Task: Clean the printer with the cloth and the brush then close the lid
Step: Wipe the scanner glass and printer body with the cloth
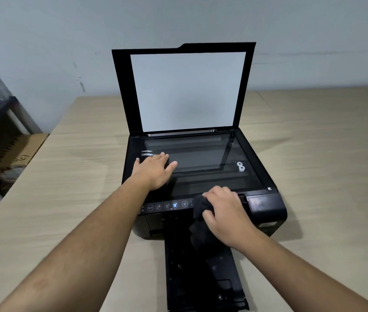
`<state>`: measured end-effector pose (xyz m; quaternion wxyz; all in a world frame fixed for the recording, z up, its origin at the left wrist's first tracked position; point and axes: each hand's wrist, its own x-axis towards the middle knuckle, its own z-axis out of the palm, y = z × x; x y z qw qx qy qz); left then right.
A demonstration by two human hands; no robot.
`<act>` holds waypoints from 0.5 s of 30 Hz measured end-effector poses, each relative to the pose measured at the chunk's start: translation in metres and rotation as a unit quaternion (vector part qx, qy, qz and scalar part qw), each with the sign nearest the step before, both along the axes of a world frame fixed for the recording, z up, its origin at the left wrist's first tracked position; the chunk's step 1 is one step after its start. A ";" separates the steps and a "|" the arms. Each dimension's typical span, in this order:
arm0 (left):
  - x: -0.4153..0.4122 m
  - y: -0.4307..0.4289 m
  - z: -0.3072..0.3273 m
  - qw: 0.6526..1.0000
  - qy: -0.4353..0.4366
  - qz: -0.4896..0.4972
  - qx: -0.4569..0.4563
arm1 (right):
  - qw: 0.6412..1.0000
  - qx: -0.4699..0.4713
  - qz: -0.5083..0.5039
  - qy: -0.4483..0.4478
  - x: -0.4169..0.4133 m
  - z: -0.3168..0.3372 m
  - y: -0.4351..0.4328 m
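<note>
Reading the printer [266, 207] along its front edge, I can make out only "Wi-Fi" on the leftmost round button of the control panel [167, 206]. The other icons are too small to tell, though one glows blue. A white arrow [269, 188] marks the front right corner of the scanner glass [201, 158]. The print on the cardboard box [14, 154], left of the printer and beyond the table [66, 176] edge, is too blurred to read.

My left hand [153, 171] lies flat on the left side of the glass, fingers straight and a little spread, holding nothing. My right hand [225, 210] curls over the black cloth [201, 204], fingers bent round it, pressing it onto the printer's front edge just right of the buttons; some of it trails down the front.

The lid [122, 86] stands upright at the printer's back, its white pad facing me. The output tray [203, 278] juts from the printer's front towards me.
</note>
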<state>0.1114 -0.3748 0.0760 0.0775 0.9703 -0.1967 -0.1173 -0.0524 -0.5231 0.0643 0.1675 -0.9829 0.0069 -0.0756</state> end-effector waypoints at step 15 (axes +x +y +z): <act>0.004 0.003 -0.002 1.000 -0.003 -0.014 -0.020 | 0.985 0.159 -0.055 -0.050 0.033 0.009 -0.021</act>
